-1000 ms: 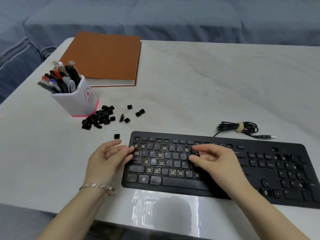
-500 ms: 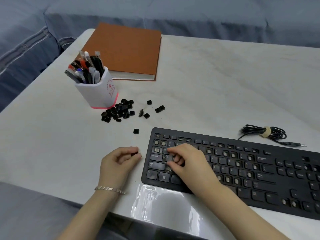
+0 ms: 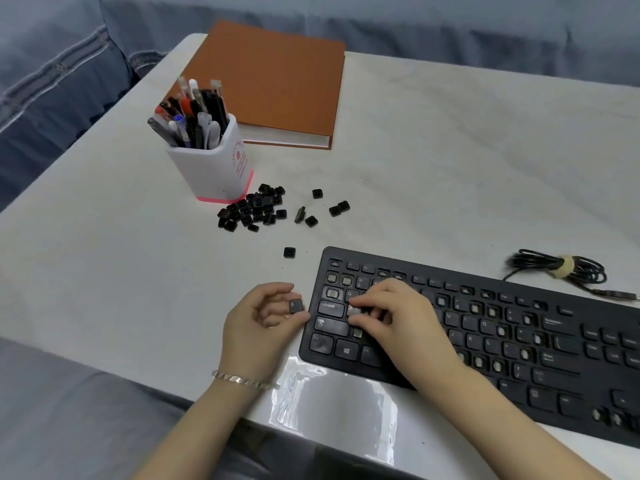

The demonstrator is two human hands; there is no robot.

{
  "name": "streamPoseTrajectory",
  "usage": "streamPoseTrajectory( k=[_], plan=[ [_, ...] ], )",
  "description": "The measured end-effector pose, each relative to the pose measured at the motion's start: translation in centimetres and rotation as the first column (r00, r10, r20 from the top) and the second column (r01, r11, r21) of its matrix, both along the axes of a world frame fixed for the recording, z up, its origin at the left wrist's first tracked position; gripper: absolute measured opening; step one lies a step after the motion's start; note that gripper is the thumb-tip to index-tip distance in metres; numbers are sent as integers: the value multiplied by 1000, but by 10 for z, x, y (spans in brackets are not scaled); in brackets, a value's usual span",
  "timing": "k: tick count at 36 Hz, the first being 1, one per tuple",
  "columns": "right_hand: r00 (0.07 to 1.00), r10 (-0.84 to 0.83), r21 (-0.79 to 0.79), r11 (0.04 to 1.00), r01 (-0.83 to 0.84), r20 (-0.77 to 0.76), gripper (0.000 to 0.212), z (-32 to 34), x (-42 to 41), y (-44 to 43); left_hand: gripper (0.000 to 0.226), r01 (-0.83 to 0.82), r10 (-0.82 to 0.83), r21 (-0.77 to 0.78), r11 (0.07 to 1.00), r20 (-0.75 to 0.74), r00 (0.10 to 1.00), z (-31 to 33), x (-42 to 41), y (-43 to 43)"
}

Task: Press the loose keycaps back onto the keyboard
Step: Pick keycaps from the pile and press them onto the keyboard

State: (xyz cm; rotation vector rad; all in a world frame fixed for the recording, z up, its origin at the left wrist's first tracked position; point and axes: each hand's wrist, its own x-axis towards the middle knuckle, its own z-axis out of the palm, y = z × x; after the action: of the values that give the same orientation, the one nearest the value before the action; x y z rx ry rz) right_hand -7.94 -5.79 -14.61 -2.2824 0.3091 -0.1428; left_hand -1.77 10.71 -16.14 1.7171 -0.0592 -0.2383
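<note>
The black keyboard [image 3: 568, 372] lies at the table's front right, with several key seats bare. My left hand [image 3: 258, 327] sits just left of it and pinches a black keycap [image 3: 295, 305] marked B between thumb and fingers. My right hand [image 3: 405, 323] is curled over the keyboard's left end; its thumb and forefinger pinch a small keycap [image 3: 353, 310] down beside the Caps Lock key. A pile of loose keycaps [image 3: 254, 209] lies behind, and a single keycap [image 3: 289, 252] sits near the keyboard's back left corner.
A white pen holder [image 3: 214, 168] full of pens stands right behind the keycap pile. An orange notebook [image 3: 273, 81] lies at the back. The keyboard's coiled cable [image 3: 557, 268] rests behind its right half. The table's front edge is close to my wrists.
My right hand has moved from the keyboard's middle to its left end. My left hand has come off the keyboard's edge and now shows the B keycap in its fingers.
</note>
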Motion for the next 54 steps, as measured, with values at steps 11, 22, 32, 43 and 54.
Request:
streamPoseTrajectory(
  k=[11,22,32,43,54],
  plan=[
    [999,-8,-53,999,6,-31,21,-1,-2,1,39,4,-4,-2,1000,12,1000,-4,0,-2],
    [998,32,-114,993,-38,-60,18,6,-2,0,38,3,-4,40,999,32,999,-4,0,-1],
    [997,55,-88,994,-60,-63,15,4,0,-4,37,15,-16,50,999,14,1000,-5,0,0],
    [999,52,-194,980,-52,-3,16,-1,-2,2,36,22,-24,74,997,23,999,-4,0,-1],
    [960,252,-605,786,-131,120,31,-1,-20,0,37,23,-25,84,996,22,999,-5,0,2]
  ],
)
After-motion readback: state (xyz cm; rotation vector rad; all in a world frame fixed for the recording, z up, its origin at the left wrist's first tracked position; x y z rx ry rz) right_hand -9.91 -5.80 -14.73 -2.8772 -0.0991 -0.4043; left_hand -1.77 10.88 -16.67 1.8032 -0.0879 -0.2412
